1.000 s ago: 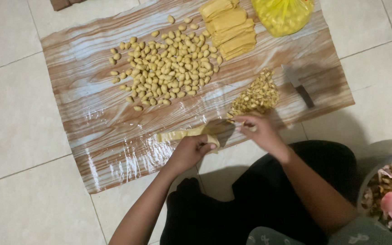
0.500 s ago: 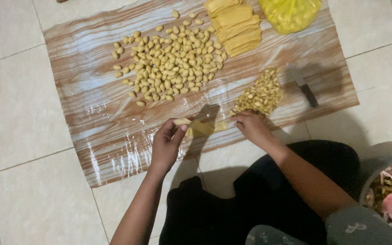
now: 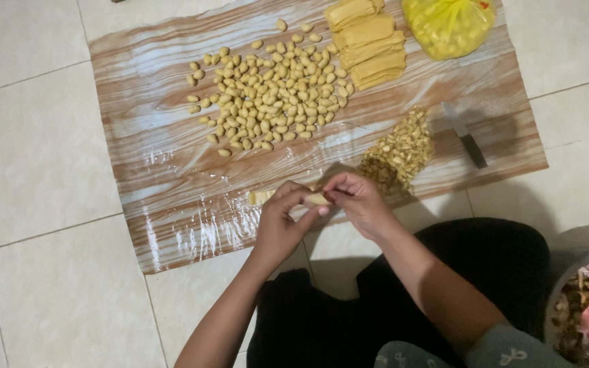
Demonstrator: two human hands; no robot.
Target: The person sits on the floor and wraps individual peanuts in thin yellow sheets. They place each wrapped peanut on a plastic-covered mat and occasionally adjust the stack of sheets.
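1. Head view, your hands: your left hand (image 3: 282,221) and right hand (image 3: 357,202) meet at the near edge of the mat, just below the middle of the picture. Both are closed around one small pale-yellow dough piece (image 3: 316,199), pinched between the fingertips of the two hands. Another pale strip (image 3: 260,197) shows at 9 o'clock from your left hand, lying on the mat; whether it joins the held piece is hidden by your fingers.

2. Head view, the surface: the work lies on a wood-patterned mat (image 3: 151,170) covered with shiny clear film, spread on pale floor tiles (image 3: 28,157).

3. Head view, at 12 o'clock from your hands: a broad scatter of small rounded dough pieces (image 3: 267,95) fills the middle of the mat, well apart from your fingers.

4. Head view, at 1 o'clock: a small heap of chopped pale filling (image 3: 400,150) sits just beside your right hand, nearly touching its knuckles.

5. Head view, farther at 1 o'clock: a stack of flat yellow sheets (image 3: 369,44) lies at the far edge of the mat, and a yellow plastic bag (image 3: 448,24) sits to its right.

6. Head view, at 2 o'clock: a knife (image 3: 465,135) with a dark handle lies flat on the mat, right of the heap and apart from it.

7. Head view, at 4 o'clock: a bowl (image 3: 557,307) of mixed scraps shows at the lower right corner, beside your dark-clothed lap.
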